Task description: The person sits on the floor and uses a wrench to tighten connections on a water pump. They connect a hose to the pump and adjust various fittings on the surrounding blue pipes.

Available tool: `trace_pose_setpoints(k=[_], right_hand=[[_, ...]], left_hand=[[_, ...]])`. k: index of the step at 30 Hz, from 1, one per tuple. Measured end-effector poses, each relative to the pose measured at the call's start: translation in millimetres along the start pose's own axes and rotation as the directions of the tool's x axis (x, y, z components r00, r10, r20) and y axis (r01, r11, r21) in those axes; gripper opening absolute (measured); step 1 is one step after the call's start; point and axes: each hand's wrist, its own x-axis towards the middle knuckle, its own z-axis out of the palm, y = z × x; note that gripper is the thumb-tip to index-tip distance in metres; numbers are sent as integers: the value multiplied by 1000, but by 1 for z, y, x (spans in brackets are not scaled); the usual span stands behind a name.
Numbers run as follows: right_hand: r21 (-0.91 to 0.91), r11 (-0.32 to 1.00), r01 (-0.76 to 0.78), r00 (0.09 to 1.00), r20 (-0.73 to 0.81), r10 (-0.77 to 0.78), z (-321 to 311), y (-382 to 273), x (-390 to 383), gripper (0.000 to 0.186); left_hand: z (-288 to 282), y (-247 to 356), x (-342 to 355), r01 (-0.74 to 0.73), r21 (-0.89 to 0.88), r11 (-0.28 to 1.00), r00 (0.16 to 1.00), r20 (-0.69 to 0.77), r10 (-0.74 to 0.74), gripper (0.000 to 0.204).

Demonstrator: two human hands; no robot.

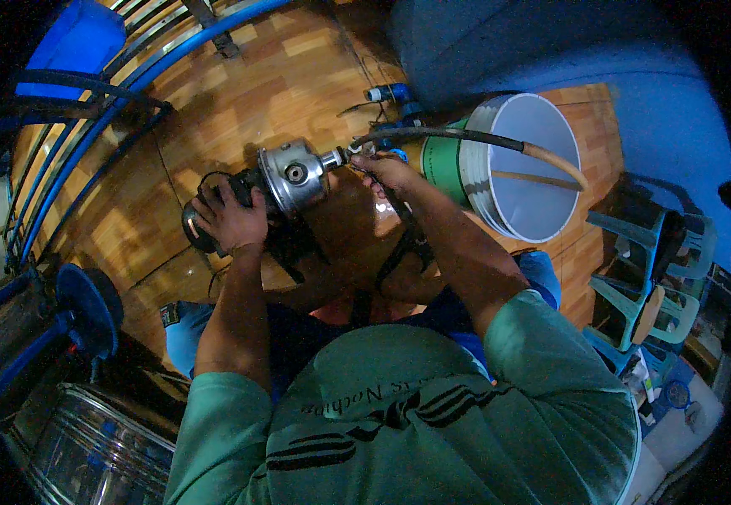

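Head view: the pump lies between left hand and right hand, its long axis slanting up rightward; left fingers rest spread on the motor, right fingers curl around the fitting beside the spout.

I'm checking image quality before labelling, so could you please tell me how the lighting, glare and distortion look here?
In the head view, light is dim and uneven, with black corners; glints mark the metal cylinder and a pale patch shines on the floor; toward the head view's rim, the blue rail looks bowed.
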Motion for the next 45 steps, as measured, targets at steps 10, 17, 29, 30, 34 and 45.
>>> trace_pose_setpoints(k=[10, 17, 29, 30, 34, 45], right_hand=[[438, 875, 204, 979, -105, -176, 32, 30, 14, 26], [612, 775, 155, 980, -193, -43, 68, 16, -20, 29], [-409, 912, 6, 996, 86, 32, -28, -38, -6, 25], [-410, 912, 1, 996, 86, 37, -30, -39, -3, 26], [-376, 927, 12, 992, 121, 36, -29, -39, -1, 28], [680, 707, 193, 971, -238, -35, 79, 11, -6, 28]], left_hand=[[-1, 0, 2, -9, -16, 1000, 999, -45, 8, 71], [10, -4, 0, -29, -1, 1000, 991, -128, 29, 68], [12, -3, 0, -41, -8, 999, 988, -150, 39, 69], [13, -5, 1, -43, -17, 999, 987, -154, 40, 69], [16, -5, -1, -42, 13, 999, 986, -162, 44, 69], [14, -5, 0, -42, 10, 999, 984, -175, 43, 68]])
